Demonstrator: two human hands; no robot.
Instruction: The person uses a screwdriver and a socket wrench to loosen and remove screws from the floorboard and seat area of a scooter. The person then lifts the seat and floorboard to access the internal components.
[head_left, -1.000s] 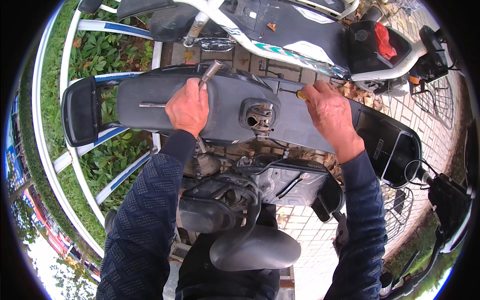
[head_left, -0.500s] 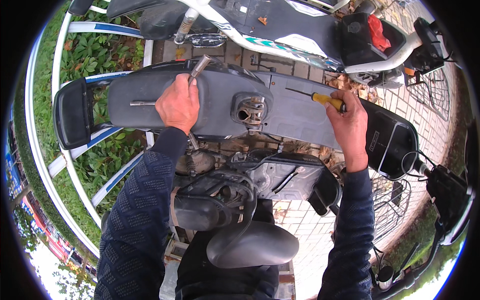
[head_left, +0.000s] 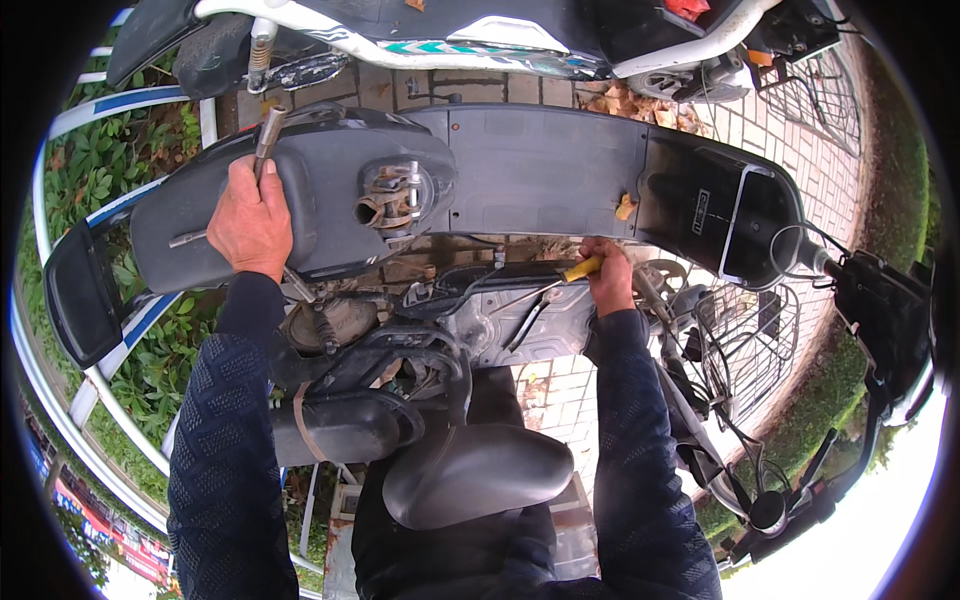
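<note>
My left hand [head_left: 250,218] is closed around a three-way socket wrench [head_left: 268,138], whose metal arms stick out on different sides of the fist. It is held over the dark seat [head_left: 160,215] of the middle scooter. To its right, a clamp-like metal bracket [head_left: 412,195] stands in a recess of that scooter's body. My right hand [head_left: 612,277] grips a screwdriver by its yellow handle [head_left: 582,269]. The shaft points left, over the grey floorboard [head_left: 480,335] of the nearest scooter. Another hand tool [head_left: 535,318], slim with a dark handle, lies on that floorboard.
The middle scooter's long footboard [head_left: 545,165] carries a dry leaf [head_left: 626,207]. A white scooter [head_left: 500,50] stands beyond it. Near me is a black saddle [head_left: 480,477]. White and blue railings [head_left: 125,103] border shrubs at left; handlebars and wire baskets [head_left: 750,335] are at right.
My right hand has brought the screwdriver nearer, from above the middle scooter's footboard to the nearest scooter's floorboard. My left hand still grips the socket wrench over the seat. The view has shifted right.
</note>
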